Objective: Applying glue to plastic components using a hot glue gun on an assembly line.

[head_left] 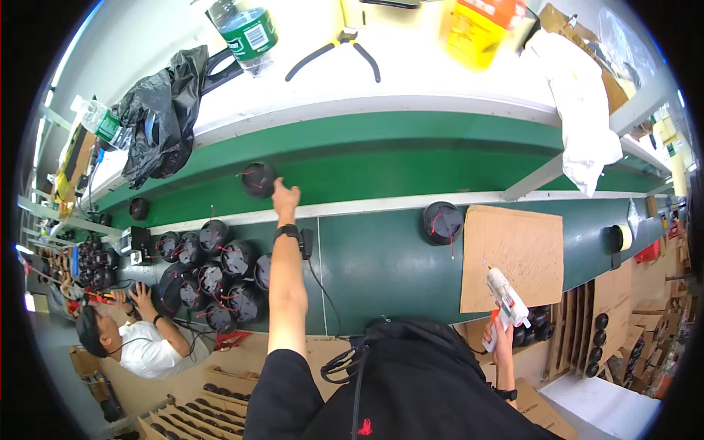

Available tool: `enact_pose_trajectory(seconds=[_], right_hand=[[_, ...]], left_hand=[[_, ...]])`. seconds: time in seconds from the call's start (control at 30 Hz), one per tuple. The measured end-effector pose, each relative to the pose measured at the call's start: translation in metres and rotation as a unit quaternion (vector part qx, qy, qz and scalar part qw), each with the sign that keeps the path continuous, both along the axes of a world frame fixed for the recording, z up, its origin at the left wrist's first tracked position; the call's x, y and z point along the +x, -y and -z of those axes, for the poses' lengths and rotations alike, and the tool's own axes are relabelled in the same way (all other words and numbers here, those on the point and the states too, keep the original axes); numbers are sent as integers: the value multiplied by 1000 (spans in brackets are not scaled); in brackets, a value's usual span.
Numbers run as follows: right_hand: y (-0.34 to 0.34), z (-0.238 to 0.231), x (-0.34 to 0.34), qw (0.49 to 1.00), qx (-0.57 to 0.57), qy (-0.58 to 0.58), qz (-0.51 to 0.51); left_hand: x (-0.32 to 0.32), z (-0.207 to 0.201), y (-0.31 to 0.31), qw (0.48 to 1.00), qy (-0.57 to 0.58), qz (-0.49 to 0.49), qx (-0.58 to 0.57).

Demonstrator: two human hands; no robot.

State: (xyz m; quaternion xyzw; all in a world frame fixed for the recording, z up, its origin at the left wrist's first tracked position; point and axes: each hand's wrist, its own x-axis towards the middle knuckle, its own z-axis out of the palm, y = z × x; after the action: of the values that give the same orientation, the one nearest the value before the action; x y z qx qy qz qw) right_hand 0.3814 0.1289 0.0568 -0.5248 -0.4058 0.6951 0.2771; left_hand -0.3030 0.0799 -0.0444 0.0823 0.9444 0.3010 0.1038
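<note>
My left arm stretches forward over the workbench to the green conveyor belt. There my left hand is at the right edge of a round black housing with thin red wires. Its fingers look spread, the thumb apart from the housing; whether a fingertip touches it is hard to tell. At the lower right, my right hand grips a white hot glue gun with an orange trigger. The nozzle points up over a brown cardboard sheet. Another black housing with red wires lies left of the sheet.
Several black housings crowd the bench left of my arm. A co-worker in white sits beyond them. Pliers, a green-labelled bottle and a black plastic bag are on the shelf; a white cloth hangs at right.
</note>
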Motion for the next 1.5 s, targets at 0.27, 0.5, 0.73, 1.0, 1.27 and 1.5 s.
enact_pose_trajectory(seconds=[0.27,0.5,0.73,1.0,1.27,1.5], right_hand=[[7,-19,-20,993,1,66,96],[1,-24,-17,997,1,57,61],[-5,-15,-3,999,17,47,10],[-34,1,25,992,34,14,-122],[-56,-17,22,956,77,82,-270],[-37,-30,-15,899,217,141,-354]], left_hand=[[-64,27,12,998,21,-63,5],[-41,38,12,992,-87,61,-64],[135,-8,18,945,48,322,31],[340,-20,84,878,95,468,28],[380,-55,84,944,60,321,-39],[353,-35,88,876,148,451,88]])
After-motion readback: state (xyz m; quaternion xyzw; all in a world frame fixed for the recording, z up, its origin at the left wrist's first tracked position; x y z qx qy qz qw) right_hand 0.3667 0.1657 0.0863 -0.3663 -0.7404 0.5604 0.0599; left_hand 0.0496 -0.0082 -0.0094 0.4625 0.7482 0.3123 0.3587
